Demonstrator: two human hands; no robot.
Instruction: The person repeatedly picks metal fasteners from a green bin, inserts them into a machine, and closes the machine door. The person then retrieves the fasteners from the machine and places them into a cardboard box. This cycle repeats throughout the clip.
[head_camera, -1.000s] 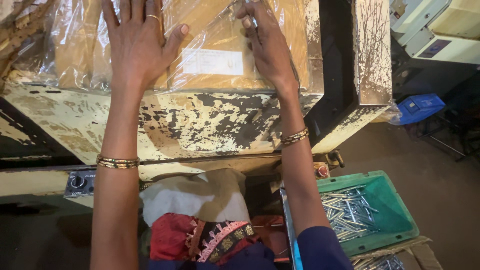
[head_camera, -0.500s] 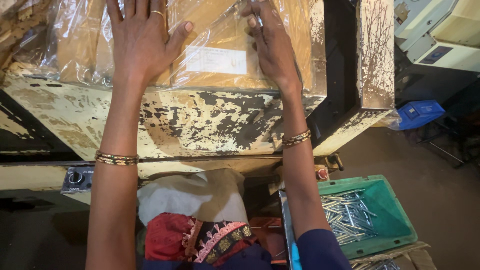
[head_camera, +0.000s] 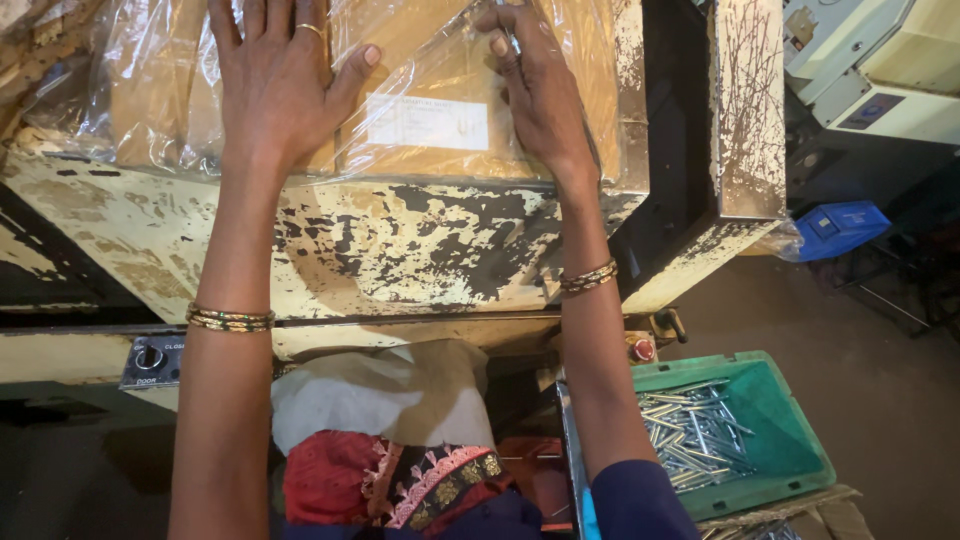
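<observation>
Pressing flat on a plastic-wrapped brown carton (head_camera: 420, 90), both hands bear on its top face; the carton lies on the chipped cream worktop (head_camera: 400, 250) of a machine, near its front edge, with a white label (head_camera: 427, 122) showing under the film between the hands.

Judgement on method: the film looks slack and creased, so palms should stay spread and pressure even, or the wrap may slide over the cardboard instead of the carton being steadied. Keeping the hands well apart, as now, guards against the carton twisting.

Left hand (head_camera: 275, 85): open, fingers splayed and pointing away from the body, palm down on the film, thumb out toward the label; a ring shows on one finger. Right hand (head_camera: 535, 95): open but more cupped, fingers curved over the film near the carton's right side; nothing is clamped by either. Both arms are stretched straight forward, bangles at each wrist.

Beyond: a green bin (head_camera: 740, 440) of metal pins sits low right, a blue box (head_camera: 835, 225) farther right.
</observation>
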